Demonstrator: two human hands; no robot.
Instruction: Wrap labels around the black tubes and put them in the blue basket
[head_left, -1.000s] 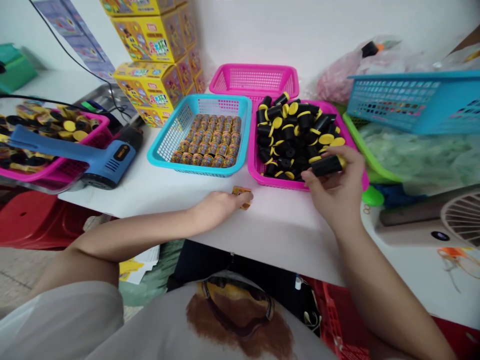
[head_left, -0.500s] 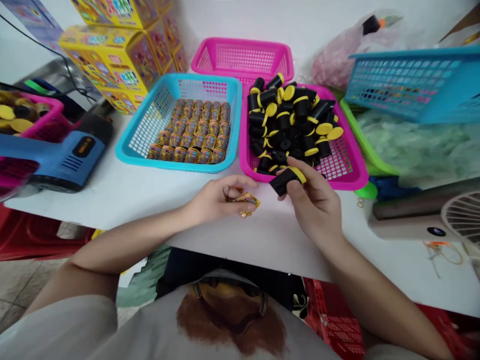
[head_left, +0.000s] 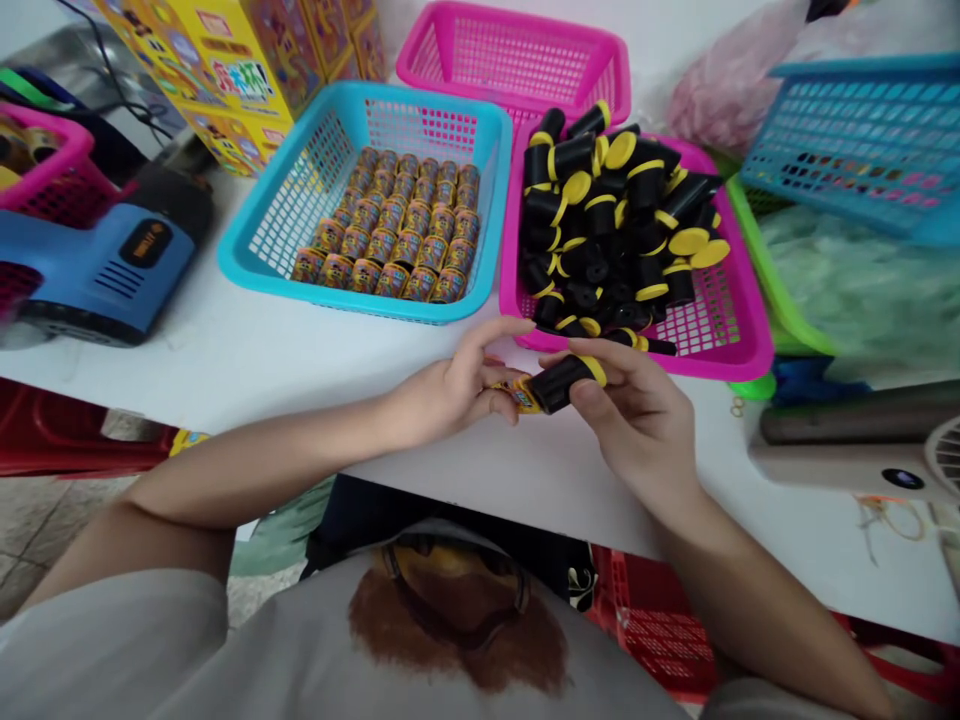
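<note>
Between the thumb and fingers of my right hand point(head_left: 637, 410) is a black canister point(head_left: 561, 384) with a yellow lid, lying on its side, lid towards the palm. My left hand point(head_left: 472, 385) pinches a colourful printed sleeve point(head_left: 526, 394), mostly yellow. The sleeve meets the canister's dark end; how far it reaches over it I cannot tell. Just beyond my hands, a pink basket point(head_left: 750, 345) holds a heap of black canisters with yellow lids. Left of it, a blue basket point(head_left: 251, 265) contains rows of canisters wrapped in printed sleeves point(head_left: 390, 240).
A blue heat gun point(head_left: 127, 260) lies at the left beside another pink basket point(head_left: 67, 165). Yellow printed boxes point(head_left: 255, 60) are stacked at the back left. On the right stand a blue crate point(head_left: 862, 150), a green basket point(head_left: 787, 310) and a grey fan-like device point(head_left: 847, 450).
My hands have come together, bringing the canister's dark end against the sleeve. The view has shifted, so the baskets appear higher and closer.
</note>
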